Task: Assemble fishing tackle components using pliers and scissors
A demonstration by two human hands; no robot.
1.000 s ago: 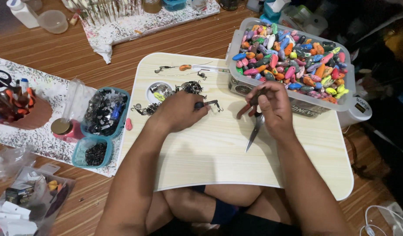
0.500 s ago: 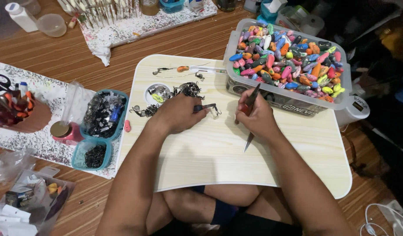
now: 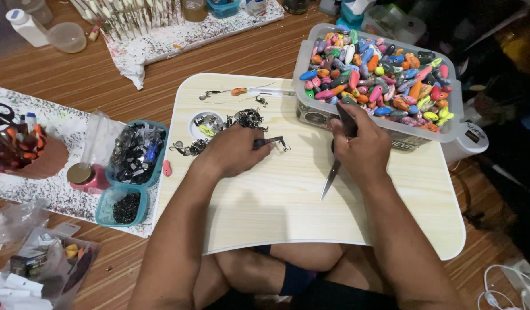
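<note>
Hands (image 3: 236,150) mid-tray (image 3: 357,224), bin (image 3: 449,135) crowding right edge

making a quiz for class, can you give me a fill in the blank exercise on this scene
1. The right hand holds ____ with the tips pointing down at the lap desk.
2. The left hand rests beside a pile of metal ____.
3. The clear tub of coloured lures stands on the desk's ____ corner.

Missing words: pliers; hooks; far right
</note>
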